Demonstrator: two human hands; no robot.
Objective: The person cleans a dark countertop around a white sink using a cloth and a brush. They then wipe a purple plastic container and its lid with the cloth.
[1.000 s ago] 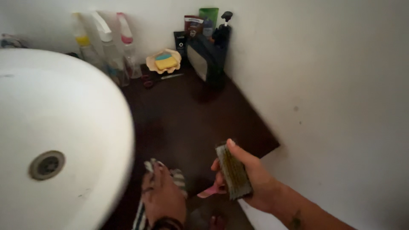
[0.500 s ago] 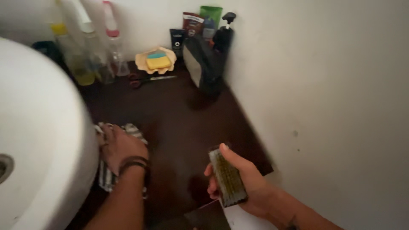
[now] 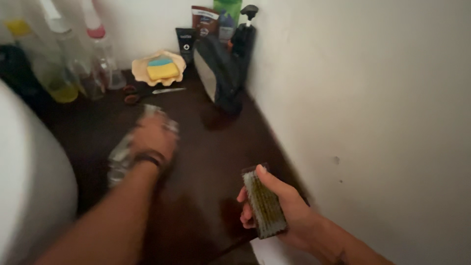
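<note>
My left hand [image 3: 153,135] presses a striped cloth [image 3: 120,157] flat on the dark brown countertop [image 3: 206,162], blurred by motion, near the middle of the counter. A dark band sits on that wrist. My right hand [image 3: 282,208] holds a rectangular scrub brush [image 3: 264,203] with yellowish bristles facing up, above the counter's front right corner, close to the white wall.
A white basin [image 3: 29,196] fills the left side. At the back stand spray bottles [image 3: 73,54], a shell-shaped dish with a yellow and blue sponge [image 3: 161,68], scissors [image 3: 147,94], a dark pouch [image 3: 221,73], tubes and a pump bottle [image 3: 244,34].
My left hand has swept the cloth from beside the basin away toward the counter's middle. The view has shifted right, so less of the basin shows. My right hand still holds the brush.
</note>
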